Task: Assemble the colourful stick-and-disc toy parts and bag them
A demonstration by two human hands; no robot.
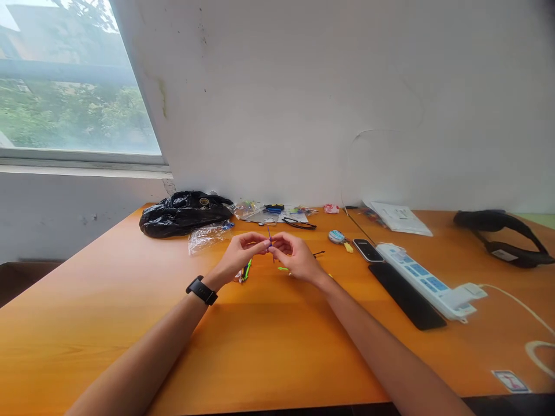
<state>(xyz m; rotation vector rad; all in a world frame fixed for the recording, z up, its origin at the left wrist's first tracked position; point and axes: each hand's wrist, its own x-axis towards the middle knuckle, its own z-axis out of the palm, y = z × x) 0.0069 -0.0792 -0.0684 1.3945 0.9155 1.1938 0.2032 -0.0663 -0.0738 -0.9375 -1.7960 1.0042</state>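
A person's left hand [243, 252] and right hand [296, 255] are working close together above a wooden table [260, 358]. Both are pinching a thin purple strip [269, 234] between thumb and fingertips; its two ends are poking out past the fingers. A black watch [202, 290] is circling the left wrist. A slim green piece [247, 270] is lying just below the left fingers. Beyond the left hand, a black plastic bag [184, 215] is slumping. To the right hand's right, a phone [368, 251] is resting beside a white power strip [421, 278].
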